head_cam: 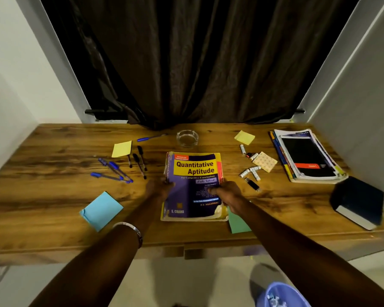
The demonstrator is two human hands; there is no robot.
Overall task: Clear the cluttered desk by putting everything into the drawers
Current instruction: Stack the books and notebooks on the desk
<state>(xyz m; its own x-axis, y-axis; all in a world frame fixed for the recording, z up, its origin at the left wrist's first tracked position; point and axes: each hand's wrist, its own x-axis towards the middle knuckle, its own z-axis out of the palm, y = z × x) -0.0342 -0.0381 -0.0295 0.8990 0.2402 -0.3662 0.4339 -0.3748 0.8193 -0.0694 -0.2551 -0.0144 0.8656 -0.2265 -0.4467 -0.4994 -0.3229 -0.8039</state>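
Both hands on the thick book (195,185) at the middle of the desk (53,196): left hand (159,188) gripping its spine edge, right hand (227,193) pinching the opposite edge, likely to lift such a heavy volume evenly toward a drawer. Around it: three blue pens (113,171) plus a fourth (151,137) farther back, three black pens (139,161), two yellow notes (121,148), one glass ashtray (187,138), one stack of books (308,156). No drawer clearly seen.

Wooden desk (53,196): books (308,156), pens (115,171), sticky notes (121,148) (batteries (251,171) too).
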